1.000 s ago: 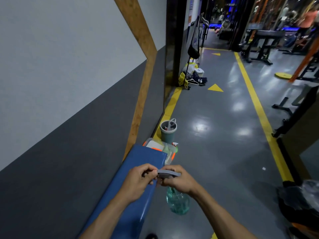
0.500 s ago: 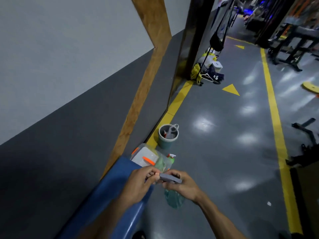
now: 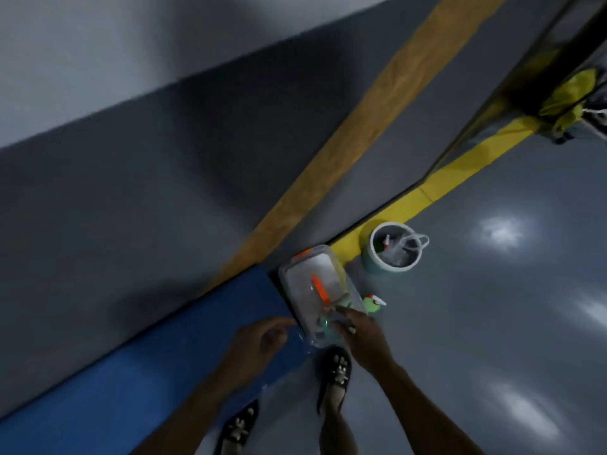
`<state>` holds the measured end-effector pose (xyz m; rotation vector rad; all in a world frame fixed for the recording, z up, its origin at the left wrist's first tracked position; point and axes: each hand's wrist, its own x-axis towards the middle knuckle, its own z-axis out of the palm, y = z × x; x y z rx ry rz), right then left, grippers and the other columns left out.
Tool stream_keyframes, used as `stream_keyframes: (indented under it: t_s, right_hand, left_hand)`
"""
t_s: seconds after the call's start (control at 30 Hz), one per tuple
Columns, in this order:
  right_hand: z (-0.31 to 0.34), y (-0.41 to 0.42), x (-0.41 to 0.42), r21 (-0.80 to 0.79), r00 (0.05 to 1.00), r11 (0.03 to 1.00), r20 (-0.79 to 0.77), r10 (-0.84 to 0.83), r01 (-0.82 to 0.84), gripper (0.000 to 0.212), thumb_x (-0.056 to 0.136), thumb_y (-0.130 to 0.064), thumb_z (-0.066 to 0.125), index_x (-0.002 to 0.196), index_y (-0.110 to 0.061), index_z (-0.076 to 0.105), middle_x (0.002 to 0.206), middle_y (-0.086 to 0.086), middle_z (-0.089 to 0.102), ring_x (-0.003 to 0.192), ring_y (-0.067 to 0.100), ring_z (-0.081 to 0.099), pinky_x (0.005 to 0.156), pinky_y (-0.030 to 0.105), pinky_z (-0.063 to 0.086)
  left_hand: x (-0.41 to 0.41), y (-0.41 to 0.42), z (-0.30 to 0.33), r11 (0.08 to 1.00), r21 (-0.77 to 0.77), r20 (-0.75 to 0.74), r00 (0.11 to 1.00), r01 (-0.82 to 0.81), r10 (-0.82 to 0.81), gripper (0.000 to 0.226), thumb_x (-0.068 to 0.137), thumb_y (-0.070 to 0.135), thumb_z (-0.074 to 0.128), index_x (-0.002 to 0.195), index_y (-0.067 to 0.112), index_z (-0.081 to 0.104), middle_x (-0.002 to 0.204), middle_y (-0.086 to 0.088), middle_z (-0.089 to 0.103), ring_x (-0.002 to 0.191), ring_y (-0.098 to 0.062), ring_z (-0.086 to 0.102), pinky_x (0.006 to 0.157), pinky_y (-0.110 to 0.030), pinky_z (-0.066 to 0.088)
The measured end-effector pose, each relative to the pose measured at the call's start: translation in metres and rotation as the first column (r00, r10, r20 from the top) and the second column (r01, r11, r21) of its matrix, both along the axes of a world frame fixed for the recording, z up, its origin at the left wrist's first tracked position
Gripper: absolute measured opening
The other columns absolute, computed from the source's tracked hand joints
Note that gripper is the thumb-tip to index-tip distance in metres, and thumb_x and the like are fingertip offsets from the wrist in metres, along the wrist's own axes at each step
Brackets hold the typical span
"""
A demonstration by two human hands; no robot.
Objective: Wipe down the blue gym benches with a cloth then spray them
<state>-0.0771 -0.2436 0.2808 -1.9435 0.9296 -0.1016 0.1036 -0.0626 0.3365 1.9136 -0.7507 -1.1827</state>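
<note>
Wall (image 3: 131, 192): fills the left and far side, pale above and dark grey below, crossed by a slanted tan band (image 3: 361, 133).
Blue bench (image 3: 164, 356): runs from the near left corner along the foot of the wall; its far end stops just beside a clear box.
Left hand (image 3: 259, 339): over the far end of the bench, fingers loosely curled; motion blur hides whether anything is pinched in them.
Shoes (image 3: 335, 376): two dark shoes with pale ornaments on the grey floor (image 3: 492, 323), one near the bench edge, the other just near of the box.
Clear box (image 3: 315, 290): a see-through plastic container on the floor at the bench end, holding pale contents and an orange piece.
Right hand (image 3: 361, 336): reaches into the near right corner of the box, fingers bent downward; what they grip, if anything, cannot be told through the blur.
Green spray bottle (image 3: 372, 303): just right of the box, its white nozzle pointing right, close to the right hand's fingers.
Bucket (image 3: 394, 247): a round pale tub farther right, on the yellow floor line (image 3: 460, 165), with small items and a clear looped handle inside.
Yellow bag (image 3: 571, 93): far right, by a dark post.
</note>
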Motion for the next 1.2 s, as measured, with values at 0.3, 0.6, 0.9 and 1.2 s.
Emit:
stream_keyframes:
  t_s: [0.3,0.6,0.9,1.2]
  right_hand:
    - [-0.169,-0.111,0.023,-0.120,0.951,0.984,-0.295,0.089,-0.129,0.010,0.088,-0.019,0.070,0.096,-0.014,0.074,0.097,0.012,0.064,0.092,0.033,0.064,0.071,0.029,0.041]
    - [-0.267,-0.163,0.080,-0.102,0.905,0.968,-0.389,0.173,-0.229,0.021,0.092,-0.013,0.058,0.098,-0.007,0.077,0.099,0.021,0.066,0.094,0.040,0.063,0.078,0.040,0.052]
    - [-0.350,-0.178,0.099,-0.039,0.795,0.953,-0.562,0.229,-0.302,0.023,0.098,-0.027,0.055,0.114,-0.020,0.070,0.119,0.014,0.058,0.103,0.034,0.061,0.084,0.038,0.051]
    - [-0.309,-0.173,0.109,0.028,0.844,0.964,-0.477,0.245,-0.265,0.027,0.092,-0.018,0.059,0.114,-0.024,0.072,0.125,0.006,0.067,0.111,0.028,0.063,0.087,0.031,0.050]
  left_hand:
    - [-0.015,-0.028,-0.102,0.929,0.231,0.035,0.957,-0.289,0.289,0.030,0.090,0.040,0.059,0.097,0.069,0.059,0.100,0.034,0.067,0.097,0.008,0.064,0.082,-0.010,0.048]
    - [-0.006,-0.056,-0.183,0.867,0.293,0.100,0.914,-0.404,0.392,0.022,0.094,0.025,0.061,0.098,0.045,0.069,0.095,0.027,0.070,0.090,-0.001,0.065,0.077,-0.017,0.048]
    - [-0.004,-0.039,-0.230,0.818,0.321,0.076,0.874,-0.477,0.480,0.028,0.094,0.020,0.061,0.100,0.047,0.067,0.091,0.021,0.073,0.086,0.000,0.069,0.077,-0.019,0.053]
    - [0.003,-0.021,-0.217,0.768,0.298,0.012,0.807,-0.567,0.591,0.018,0.084,0.041,0.058,0.097,0.045,0.068,0.092,0.012,0.074,0.084,-0.008,0.071,0.073,-0.026,0.054]
